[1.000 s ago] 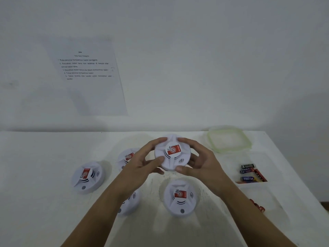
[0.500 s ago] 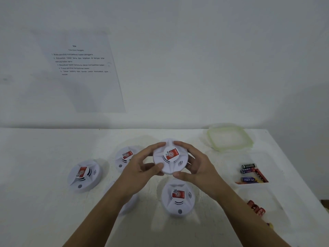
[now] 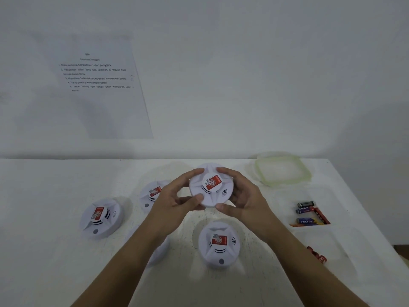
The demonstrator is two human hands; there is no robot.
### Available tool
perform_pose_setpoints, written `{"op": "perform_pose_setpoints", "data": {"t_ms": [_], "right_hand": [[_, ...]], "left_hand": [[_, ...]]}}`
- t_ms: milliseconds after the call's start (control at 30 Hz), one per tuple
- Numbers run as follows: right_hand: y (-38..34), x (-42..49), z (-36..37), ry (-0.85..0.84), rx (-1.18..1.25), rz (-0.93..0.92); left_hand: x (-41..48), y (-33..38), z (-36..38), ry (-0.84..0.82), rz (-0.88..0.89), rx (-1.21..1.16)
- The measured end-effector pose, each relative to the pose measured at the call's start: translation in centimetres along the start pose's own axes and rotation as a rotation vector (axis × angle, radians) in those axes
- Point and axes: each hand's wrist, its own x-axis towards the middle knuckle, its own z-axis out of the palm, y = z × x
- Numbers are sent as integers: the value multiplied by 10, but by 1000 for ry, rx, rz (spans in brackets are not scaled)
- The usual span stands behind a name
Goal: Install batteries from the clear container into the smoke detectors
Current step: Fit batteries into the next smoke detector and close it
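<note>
Your left hand (image 3: 177,201) and right hand (image 3: 246,200) both curl round the rim of one smoke detector (image 3: 210,185), holding it label-up above the table (image 3: 44,251), just beyond the other detectors (image 3: 219,244). It looks like a light, rigid plastic shell, smooth enough to slip, so grip the rim rather than the labelled centre when you turn it over. Batteries (image 3: 309,212) lie in the clear container (image 3: 285,193) to your right, well apart.

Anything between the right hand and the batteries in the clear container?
Nothing visible: only bare table lies between the right hand and the batteries; the clear container is open, its lid apart near the wall. That hand and the left hand both grip a smoke detector, though.
</note>
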Motion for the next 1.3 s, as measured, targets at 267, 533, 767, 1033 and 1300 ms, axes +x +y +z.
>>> {"op": "perform_pose_setpoints", "data": {"t_ms": [267, 533, 767, 1033, 1300], "right_hand": [[-5, 1, -3, -21, -7, -8], [-11, 1, -5, -37, 0, 4], [-12, -2, -4, -33, 19, 10], [-8, -3, -5, -16, 8, 19], [-11, -6, -10, -6, 18, 43]], "left_hand": [[0, 4, -2, -19, -11, -13], [-1, 8, -2, -24, -7, -19], [-2, 9, 0, -12, -12, 13], [-5, 7, 2, -36, -28, 13], [-8, 8, 1, -83, -19, 66]]}}
